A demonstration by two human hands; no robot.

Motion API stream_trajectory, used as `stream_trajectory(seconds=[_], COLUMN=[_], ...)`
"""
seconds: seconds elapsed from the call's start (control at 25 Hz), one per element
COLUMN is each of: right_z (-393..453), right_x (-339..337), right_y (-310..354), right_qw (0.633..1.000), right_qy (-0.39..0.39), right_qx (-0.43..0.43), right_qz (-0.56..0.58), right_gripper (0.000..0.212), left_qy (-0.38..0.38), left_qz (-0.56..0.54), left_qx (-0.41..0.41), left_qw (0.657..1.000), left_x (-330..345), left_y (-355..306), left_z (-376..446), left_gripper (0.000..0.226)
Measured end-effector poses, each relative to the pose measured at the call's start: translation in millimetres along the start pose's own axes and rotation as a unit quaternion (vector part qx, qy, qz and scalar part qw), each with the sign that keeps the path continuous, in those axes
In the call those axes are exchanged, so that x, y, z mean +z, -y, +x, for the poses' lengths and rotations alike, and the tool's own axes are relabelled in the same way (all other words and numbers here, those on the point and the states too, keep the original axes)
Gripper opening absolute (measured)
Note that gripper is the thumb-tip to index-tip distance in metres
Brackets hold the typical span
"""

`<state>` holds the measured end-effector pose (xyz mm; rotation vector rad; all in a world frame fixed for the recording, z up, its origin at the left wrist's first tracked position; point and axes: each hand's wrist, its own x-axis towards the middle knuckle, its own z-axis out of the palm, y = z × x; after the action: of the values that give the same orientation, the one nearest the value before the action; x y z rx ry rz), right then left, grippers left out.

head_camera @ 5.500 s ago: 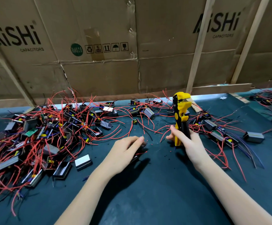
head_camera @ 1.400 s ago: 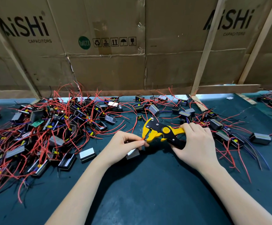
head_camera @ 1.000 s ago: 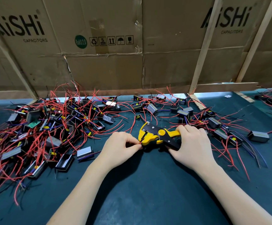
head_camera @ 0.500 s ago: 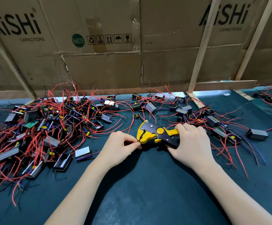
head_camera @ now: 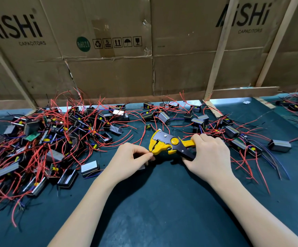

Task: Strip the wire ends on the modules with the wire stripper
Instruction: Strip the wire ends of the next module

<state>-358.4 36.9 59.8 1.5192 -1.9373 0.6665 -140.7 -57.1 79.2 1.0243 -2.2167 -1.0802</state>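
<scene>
One wire stripper (head_camera: 169,144) lengthwise left-right, head leftward.

Cardboard wall (head_camera: 109,73) (wooden battens (head_camera: 217,50)), dark-teal table (head_camera: 159,211).

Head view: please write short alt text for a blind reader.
A person's right hand grips a yellow wire stripper while the left hand pinches a wire at its head. Modules with red wires lie piled on a dark mat.

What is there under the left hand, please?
Under the left hand a grey module shows only at its edge; the rest is covered. The fingers pinch a wire end at the wire stripper.
</scene>
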Motion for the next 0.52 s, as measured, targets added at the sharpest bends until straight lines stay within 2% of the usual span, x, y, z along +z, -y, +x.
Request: stream_trajectory(seconds=[0.32,0.52], right_z=[0.0,0.0], right_x=[1.4,0.0], right_y=[-1.3,0.3], right_qw=[1.000,0.999], right_qy=[0.001,0.036], right_qx=[-0.002,0.014], right_qz=[0.003,0.004], right_gripper=[0.048,0.047], left_qy=[0.016,0.014], left_qz=[0.009,-0.008], left_qx=[0.018,0.016], left_qw=[1.000,1.000], left_x=[-0.8,0.0], left_y=[0.5,2.5], left_z=[-1.3,0.0], left_gripper=[0.021,0.020])
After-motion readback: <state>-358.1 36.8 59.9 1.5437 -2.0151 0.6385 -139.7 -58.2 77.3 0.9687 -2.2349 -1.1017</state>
